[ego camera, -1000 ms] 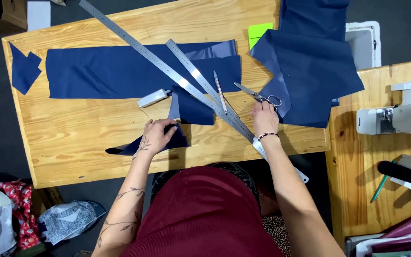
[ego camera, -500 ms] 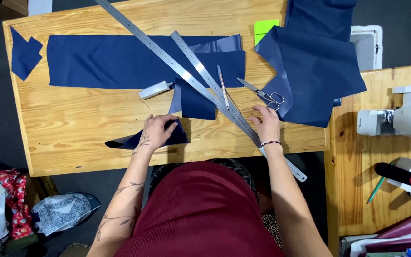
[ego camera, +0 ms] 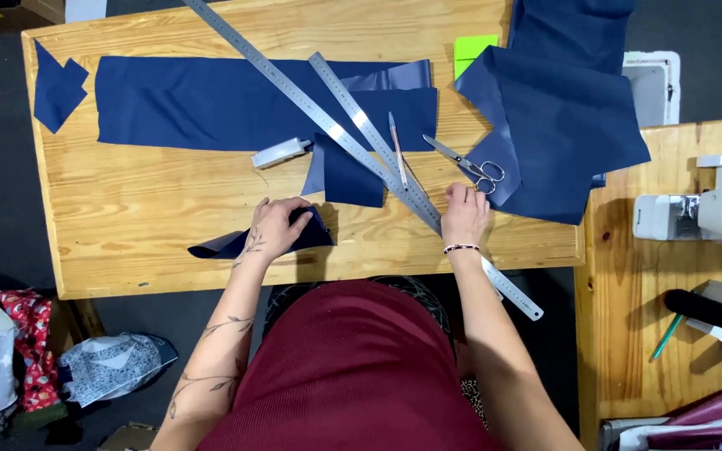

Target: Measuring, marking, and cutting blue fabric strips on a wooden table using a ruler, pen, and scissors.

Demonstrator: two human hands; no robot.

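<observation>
Overhead, at a pine worktable (ego camera: 152, 242): left hand (ego camera: 277, 227) laid palm-down, fingers loosely spread, pressing a small navy fabric scrap (ego camera: 240, 243) near the table's front edge; forearm, inked with a vine tattoo, angled in from 7 o'clock. Right hand (ego camera: 464, 214) curled knuckles-up, fingers drawn together over the lower stretch of a long steel ruler (ego camera: 319, 117); whether pinching or merely pressing the ruler, cannot tell. Beaded bracelet at the wrist, arm running in from 5 o'clock.

Scrap dark blue, smooth, folded to a point trailing toward 8 o'clock from the left hand, its tip overhanging the table edge. Ruler running diagonally from the table's far edge at 11 o'clock down past the right hand, its end jutting over the front edge at 4 o'clock. A shorter steel ruler (ego camera: 359, 117) lying just beside it, the two converging beneath the right hand. Slim pencil (ego camera: 397, 150) resting between them at 12 o'clock of the right hand.

Silver scissors (ego camera: 468, 164) just at 12 o'clock of the right hand, handles touching a large navy fabric piece (ego camera: 561, 134). Long navy fabric strip (ego camera: 211, 104) spread across the table's middle, under both rulers. Small grey chalk holder (ego camera: 281, 153) at 12 o'clock of the left hand.
</observation>
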